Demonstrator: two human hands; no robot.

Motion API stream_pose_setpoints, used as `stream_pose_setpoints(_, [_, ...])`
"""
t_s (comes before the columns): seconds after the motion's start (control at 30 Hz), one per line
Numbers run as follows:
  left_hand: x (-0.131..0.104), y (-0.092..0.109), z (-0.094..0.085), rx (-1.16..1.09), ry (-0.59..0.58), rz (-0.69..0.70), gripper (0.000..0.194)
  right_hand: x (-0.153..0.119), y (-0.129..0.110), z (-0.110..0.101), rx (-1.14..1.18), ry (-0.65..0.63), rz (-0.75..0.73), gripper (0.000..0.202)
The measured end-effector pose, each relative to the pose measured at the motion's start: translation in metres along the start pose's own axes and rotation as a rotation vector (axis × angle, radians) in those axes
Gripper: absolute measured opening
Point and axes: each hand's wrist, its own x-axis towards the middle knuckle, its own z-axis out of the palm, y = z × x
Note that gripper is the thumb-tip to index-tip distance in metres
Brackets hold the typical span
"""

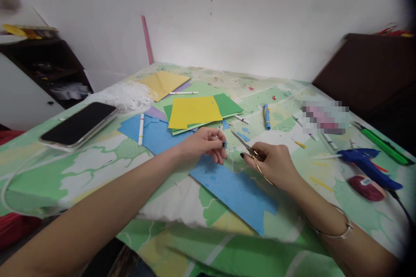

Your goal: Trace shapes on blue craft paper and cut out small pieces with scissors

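My left hand [211,145] is closed in a pinch over the middle of the table, a tiny blue piece [224,143] showing at its fingertips. In my right hand [271,162] is a pair of scissors [245,143] with gold handles, its blades pointing up and left toward the left fingertips. Beneath and in front of my hands lies a blue sheet [238,190] with a notched right end. Small blue scraps [243,136] are scattered just beyond the scissors.
Yellow sheet [195,111] on green ones, behind my left hand. Phone [79,124] and white string [125,95] at left. Blue roll [267,117], markers, green cutter [383,143], blue glue gun [367,162] and dark red object [366,187] at right. Patterned cloth [182,203] covers the table.
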Motion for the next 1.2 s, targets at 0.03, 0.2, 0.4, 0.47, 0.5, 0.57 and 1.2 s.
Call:
stream_pose_setpoints(0.03, [0.002, 0.000, 0.001, -0.015, 0.013, -0.001, 0.006, 0.002, 0.000, 0.000, 0.076, -0.012, 0.052, 0.030])
stream_pose_setpoints(0.2, [0.015, 0.000, 0.000, -0.053, 0.072, -0.009, 0.010, 0.017, -0.002, 0.005, 0.575, -0.148, 0.366, 0.018])
stream_pose_setpoints(0.4, [0.037, 0.005, -0.009, 0.013, 0.099, 0.021, 0.013, 0.050, -0.002, 0.021, 0.801, -0.198, 0.371, 0.020])
stream_pose_setpoints(0.47, [0.045, 0.004, -0.011, 0.041, 0.108, 0.060, 0.010, 0.063, -0.001, 0.027, 0.857, -0.193, 0.349, 0.019])
stream_pose_setpoints(0.5, [0.048, 0.003, -0.012, 0.052, 0.111, 0.077, 0.009, 0.069, 0.001, 0.030, 0.878, -0.187, 0.343, 0.017])
stream_pose_setpoints(0.57, [0.055, 0.001, -0.013, 0.068, 0.100, 0.096, 0.008, 0.079, 0.004, 0.036, 0.912, -0.177, 0.337, 0.013])
stream_pose_setpoints(1.2, [0.076, -0.007, -0.036, -0.107, -0.061, 0.008, 0.021, 0.097, 0.025, 0.039, 1.129, -0.386, 0.410, 0.009])
